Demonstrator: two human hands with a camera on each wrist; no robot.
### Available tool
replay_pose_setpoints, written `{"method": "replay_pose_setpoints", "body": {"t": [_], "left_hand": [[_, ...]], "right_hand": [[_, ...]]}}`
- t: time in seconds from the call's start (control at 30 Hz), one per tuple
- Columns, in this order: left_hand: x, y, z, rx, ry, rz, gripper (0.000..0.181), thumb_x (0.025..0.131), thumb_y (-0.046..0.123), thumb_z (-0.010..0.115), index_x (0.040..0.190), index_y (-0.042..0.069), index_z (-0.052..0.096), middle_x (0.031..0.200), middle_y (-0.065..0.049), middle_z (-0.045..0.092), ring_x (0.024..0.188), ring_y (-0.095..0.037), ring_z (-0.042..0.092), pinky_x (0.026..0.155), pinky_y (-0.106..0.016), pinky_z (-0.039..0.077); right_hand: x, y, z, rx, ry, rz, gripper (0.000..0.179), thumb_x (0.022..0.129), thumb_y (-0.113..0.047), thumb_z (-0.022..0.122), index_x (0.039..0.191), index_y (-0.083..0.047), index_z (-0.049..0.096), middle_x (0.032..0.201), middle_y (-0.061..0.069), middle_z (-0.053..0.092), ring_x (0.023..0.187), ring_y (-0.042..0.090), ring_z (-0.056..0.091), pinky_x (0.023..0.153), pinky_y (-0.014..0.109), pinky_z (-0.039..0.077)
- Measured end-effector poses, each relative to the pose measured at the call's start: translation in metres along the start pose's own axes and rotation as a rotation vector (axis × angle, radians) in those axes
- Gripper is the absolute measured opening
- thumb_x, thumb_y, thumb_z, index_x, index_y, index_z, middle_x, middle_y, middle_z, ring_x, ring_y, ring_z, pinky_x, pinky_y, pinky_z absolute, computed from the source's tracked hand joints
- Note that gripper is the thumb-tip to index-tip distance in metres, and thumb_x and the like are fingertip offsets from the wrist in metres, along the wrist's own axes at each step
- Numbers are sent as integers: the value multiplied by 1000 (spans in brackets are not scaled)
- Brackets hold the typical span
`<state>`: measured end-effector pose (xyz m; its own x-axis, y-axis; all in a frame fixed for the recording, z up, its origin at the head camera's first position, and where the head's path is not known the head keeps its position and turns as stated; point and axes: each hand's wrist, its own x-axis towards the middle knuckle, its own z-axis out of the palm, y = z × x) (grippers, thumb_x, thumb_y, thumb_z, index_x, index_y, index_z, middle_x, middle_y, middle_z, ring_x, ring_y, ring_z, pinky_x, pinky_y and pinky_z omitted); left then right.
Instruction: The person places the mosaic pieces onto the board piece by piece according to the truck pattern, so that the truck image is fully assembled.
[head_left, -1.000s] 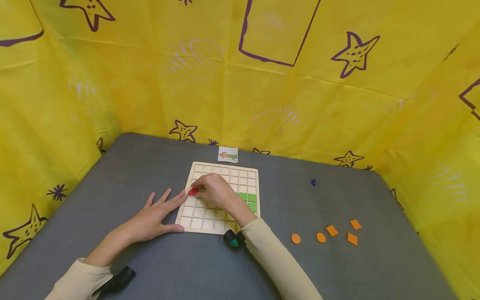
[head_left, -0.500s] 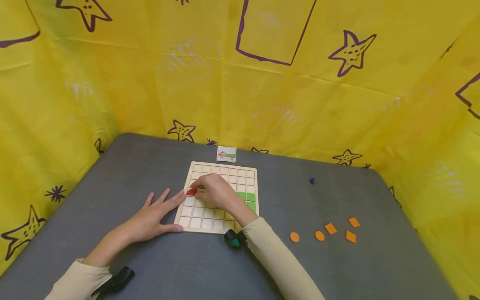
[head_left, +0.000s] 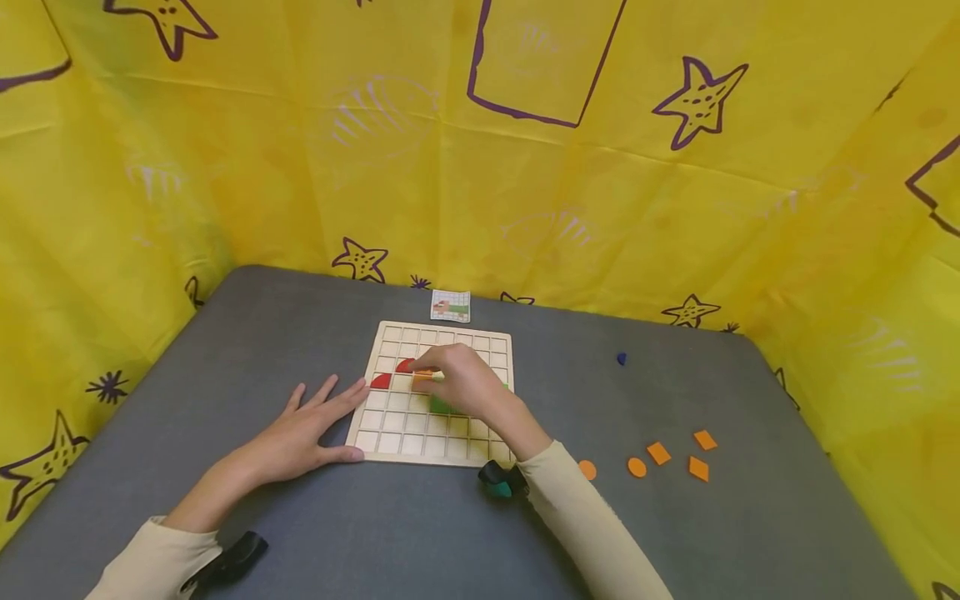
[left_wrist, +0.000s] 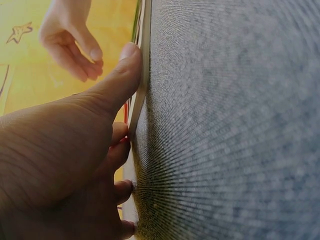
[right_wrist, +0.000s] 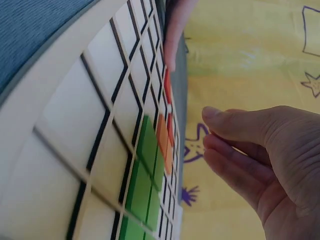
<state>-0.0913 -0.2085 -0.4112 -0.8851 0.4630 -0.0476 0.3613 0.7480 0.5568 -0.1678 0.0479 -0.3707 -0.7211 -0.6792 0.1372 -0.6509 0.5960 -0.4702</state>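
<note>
In the head view a wooden grid board [head_left: 401,443] lies on the grey table. My left hand [head_left: 303,437] rests beside it, fingers spread, fingertips and thumb along its left edge. My right hand [head_left: 465,379] is over the middle of the board; in the right wrist view its thumb and fingers are loosely bent, with nothing between them. A red quarter-round piece [head_left: 381,381] sits in a cell at the left edge, and a second red piece [head_left: 405,365] lies one row up. Orange pieces [right_wrist: 163,142] and green squares [right_wrist: 142,175] fill other cells, partly hidden by the right hand in the head view.
Behind the board lies a small printed pattern card [head_left: 450,306]. To the right are two orange discs [head_left: 637,467], several orange four-sided pieces [head_left: 698,468] and a small dark blue piece [head_left: 621,358]. A yellow patterned cloth [head_left: 375,167] rises around the table.
My right hand has let go of the red piece at the left edge and moved right, uncovering the second red piece. My left hand has stayed at the board's edge.
</note>
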Motion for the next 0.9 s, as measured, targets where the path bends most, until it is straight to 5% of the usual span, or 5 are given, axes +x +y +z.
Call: {"method": "replay_pose_setpoints", "body": {"t": [0.9], "left_hand": [[0, 1, 1, 7, 10, -4, 97, 78, 59, 71, 154, 12, 34, 159, -12, 30, 145, -50, 11, 108, -71, -2]], "right_hand": [[-59, 60, -32, 39, 159, 78, 24, 85, -3, 75, 109, -1, 74, 104, 9, 74, 95, 23, 70, 85, 36, 56]]}}
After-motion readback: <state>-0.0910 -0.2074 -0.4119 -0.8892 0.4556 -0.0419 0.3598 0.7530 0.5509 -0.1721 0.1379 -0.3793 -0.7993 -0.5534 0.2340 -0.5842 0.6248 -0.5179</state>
